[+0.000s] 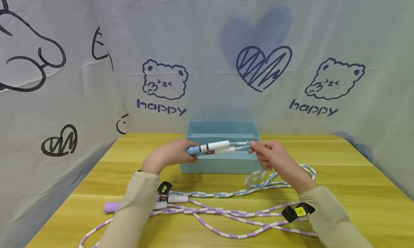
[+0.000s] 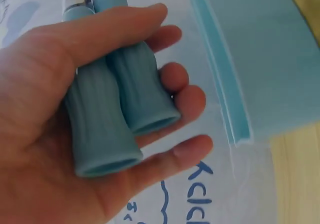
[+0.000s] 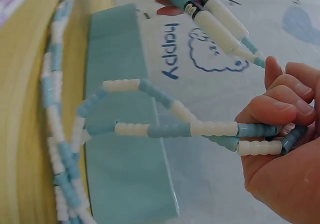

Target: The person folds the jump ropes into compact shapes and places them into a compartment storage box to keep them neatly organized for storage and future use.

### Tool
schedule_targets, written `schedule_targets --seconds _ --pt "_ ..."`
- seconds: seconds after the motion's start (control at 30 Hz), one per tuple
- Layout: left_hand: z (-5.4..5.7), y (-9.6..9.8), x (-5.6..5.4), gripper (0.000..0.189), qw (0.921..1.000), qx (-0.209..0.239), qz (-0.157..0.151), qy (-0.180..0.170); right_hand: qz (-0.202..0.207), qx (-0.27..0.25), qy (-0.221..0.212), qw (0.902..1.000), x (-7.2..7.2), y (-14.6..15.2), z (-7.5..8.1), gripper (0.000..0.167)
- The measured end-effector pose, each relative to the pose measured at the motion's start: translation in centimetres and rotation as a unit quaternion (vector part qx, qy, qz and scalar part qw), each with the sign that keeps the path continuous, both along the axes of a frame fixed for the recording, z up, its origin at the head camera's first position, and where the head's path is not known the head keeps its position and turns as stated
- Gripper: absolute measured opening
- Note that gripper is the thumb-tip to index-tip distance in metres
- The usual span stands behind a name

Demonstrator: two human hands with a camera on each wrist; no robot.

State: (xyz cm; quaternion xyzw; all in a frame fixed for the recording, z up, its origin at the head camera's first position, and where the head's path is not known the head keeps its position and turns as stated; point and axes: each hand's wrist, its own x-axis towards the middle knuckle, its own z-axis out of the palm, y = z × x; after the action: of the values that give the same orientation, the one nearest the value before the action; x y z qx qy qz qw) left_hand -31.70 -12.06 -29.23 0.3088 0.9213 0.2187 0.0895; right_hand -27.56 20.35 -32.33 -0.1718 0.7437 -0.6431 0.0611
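Table (image 1: 349, 179) w/ lt-blue box (image 1: 220, 166) at back; purple/white beaded rope (image 1: 239, 236) nearer. Blue/white beaded rope (image 1: 223, 195) partly on table, partly held up before box: L hand (image 1: 171, 154) gripping its 2 handles (image 1: 218, 146), R hand (image 1: 275, 157) pinching cord (image 3: 215, 129) nr them.

The left grip (image 1: 173, 154), bare, emerges from a plain, long beige sleeve (image 1: 134, 205), with a black wrist-worn device (image 1: 164, 188) carrying a yellow-green patch partly visible beside the cuff. The bare right grip (image 1: 279, 162) emerges from a matching beige sleeve (image 1: 334, 217), softly creased, its angular black device (image 1: 290, 214) bearing a bright yellow rectangle (image 1: 300, 211) whose small dark marking is unreadable.
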Motion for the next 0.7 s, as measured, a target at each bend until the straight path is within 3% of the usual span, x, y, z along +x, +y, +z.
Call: schedule_targets --seconds 0.07,0.2,0.3,0.4,0.5,0.7 --pt "0.2 0.0 -0.3 0.009 0.9999 0.011 0.0 -0.008 0.01 -0.042 -0.02 0.9989 -0.3 0.3 0.4 0.04" --pt "0.7 -0.4 -0.7 0.011 0.9969 0.051 -0.022 -0.055 0.046 -0.123 -0.05 0.9901 -0.6 1.0 1.2 0.033" --pt "1.0 -0.9 -0.9 0.017 0.9933 0.074 -0.036 -0.081 0.051 -0.148 -0.041 0.9868 -0.7 1.4 2.0 0.033" --pt "1.3 -1.6 -1.4 0.029 0.9929 0.081 -0.033 -0.081 0.031 -0.155 -0.008 0.9875 -1.0 1.6 2.9 0.03" --pt "1.1 -2.4 -2.2 0.029 0.9926 0.083 -0.034 -0.082 0.009 -0.135 0.027 0.9904 -1.3 1.9 3.5 0.026" --pt "0.4 -4.0 -3.2 0.016 0.9861 0.112 -0.036 -0.117 -0.001 -0.003 0.072 0.9974 -1.6 3.1 4.0 0.031"
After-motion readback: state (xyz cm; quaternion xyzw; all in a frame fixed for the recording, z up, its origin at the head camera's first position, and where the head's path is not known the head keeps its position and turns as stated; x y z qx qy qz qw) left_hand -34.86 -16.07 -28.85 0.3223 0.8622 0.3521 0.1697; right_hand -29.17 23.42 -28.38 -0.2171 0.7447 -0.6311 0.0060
